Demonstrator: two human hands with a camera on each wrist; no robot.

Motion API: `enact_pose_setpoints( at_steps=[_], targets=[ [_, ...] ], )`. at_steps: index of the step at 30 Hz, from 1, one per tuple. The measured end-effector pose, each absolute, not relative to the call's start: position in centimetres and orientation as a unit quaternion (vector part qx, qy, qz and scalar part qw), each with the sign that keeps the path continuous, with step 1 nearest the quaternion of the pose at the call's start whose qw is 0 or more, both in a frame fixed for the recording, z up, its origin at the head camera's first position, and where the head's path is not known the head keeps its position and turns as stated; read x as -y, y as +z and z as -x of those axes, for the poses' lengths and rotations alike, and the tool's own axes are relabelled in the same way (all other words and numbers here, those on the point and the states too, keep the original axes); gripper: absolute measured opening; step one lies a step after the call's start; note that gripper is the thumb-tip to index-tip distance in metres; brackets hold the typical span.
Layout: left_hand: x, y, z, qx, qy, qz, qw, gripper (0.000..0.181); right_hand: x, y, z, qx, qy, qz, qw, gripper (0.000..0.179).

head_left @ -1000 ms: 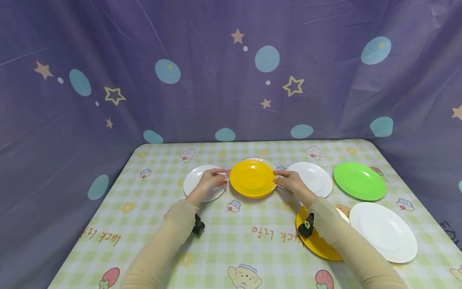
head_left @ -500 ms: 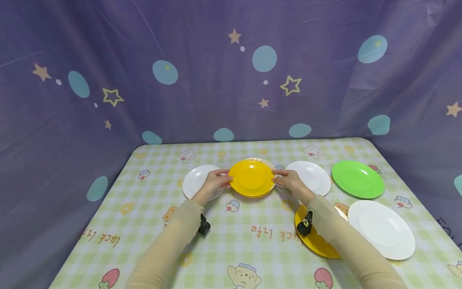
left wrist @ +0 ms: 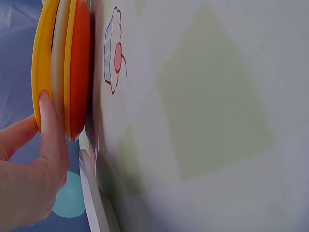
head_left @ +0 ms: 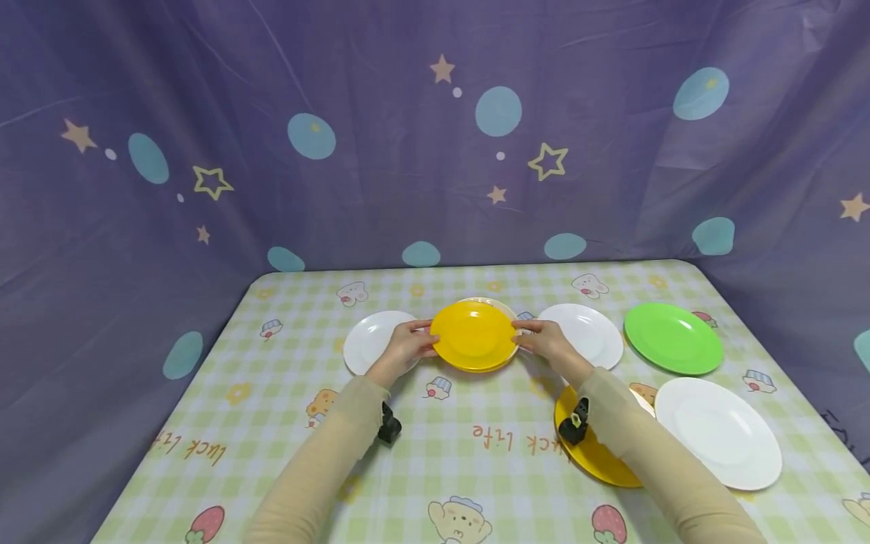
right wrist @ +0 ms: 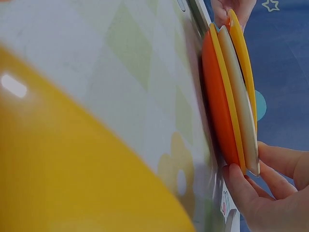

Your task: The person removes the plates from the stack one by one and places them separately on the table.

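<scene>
A stack of plates stands at the middle back of the table, with a yellow plate [head_left: 473,336] on top. Beneath it the wrist views show a cream plate [right wrist: 236,92], another yellow rim and an orange underside [left wrist: 81,67]. My left hand [head_left: 402,349] pinches the top yellow plate's left rim, which sits slightly apart from the cream plate. On the opposite side my right hand [head_left: 549,344] grips the edge of the stack, fingers by the upper rims and one digit low near the orange side [right wrist: 219,92]. Its far fingers are partly hidden.
A white plate [head_left: 367,341] lies left of the stack and another white plate [head_left: 587,336] to the right. Further right are a green plate [head_left: 673,338] and a large white plate [head_left: 719,434]. A large yellow plate [head_left: 598,457] lies partly under the right forearm.
My left hand has moved right from beside the stack and now holds the top yellow plate's rim. The right hand keeps its place on the stack's edge.
</scene>
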State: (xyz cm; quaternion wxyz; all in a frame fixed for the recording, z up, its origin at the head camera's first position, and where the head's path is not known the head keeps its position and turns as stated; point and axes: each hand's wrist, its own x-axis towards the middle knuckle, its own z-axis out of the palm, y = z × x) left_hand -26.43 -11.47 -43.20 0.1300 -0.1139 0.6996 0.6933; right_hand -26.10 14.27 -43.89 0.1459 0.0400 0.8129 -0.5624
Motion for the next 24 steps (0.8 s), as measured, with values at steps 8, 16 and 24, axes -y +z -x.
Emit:
enact_pose_setpoints(
  at_steps=[8, 16, 24],
  targets=[
    [11.54, -43.22, 26.40, -0.702, 0.692, 0.115, 0.127, 0.046, -14.31, -43.82, 26.01, -0.815, -0.560, -0.037, 0.146, 0.043],
    [11.53, -43.39, 26.47, -0.694, 0.701, 0.112, 0.120, 0.045, -14.38, -43.86, 25.98, -0.815, -0.562, -0.023, 0.140, 0.043],
    [11.54, -43.50, 26.47, -0.692, 0.705, 0.109, 0.114, 0.043, -14.26, -43.78, 26.09, -0.813, -0.561, -0.051, 0.149, 0.044]
  ],
)
